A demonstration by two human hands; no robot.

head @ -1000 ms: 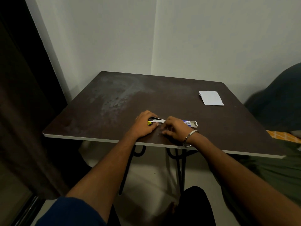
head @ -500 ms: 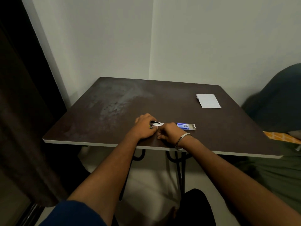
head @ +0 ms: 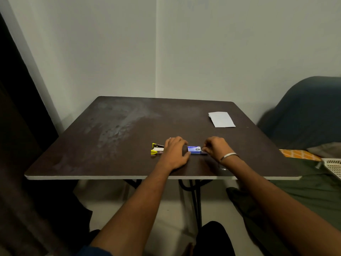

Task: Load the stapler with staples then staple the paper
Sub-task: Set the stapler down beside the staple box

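A small blue staple box (head: 194,149) lies near the front middle of the dark table (head: 129,126). My left hand (head: 174,154) holds its left end, thumb against the box. My right hand (head: 215,147), with a metal bangle on the wrist, pinches its right end, where a grey inner part shows. The yellow and black stapler (head: 156,149) lies just left of my left hand, apart from the fingers; it looks open. A folded white paper (head: 221,119) rests at the far right of the table.
The table stands in a wall corner, with a dark curtain at the left. To the right are a dark blue cushion (head: 304,111), an orange patterned cloth (head: 299,154) and a white plastic basket (head: 332,168). The table's front edge (head: 110,177) is close to my wrists.
Both hands have left the stapler and shifted right onto the staple box. The stapler now lies uncovered on the table. The camera has tilted upward.
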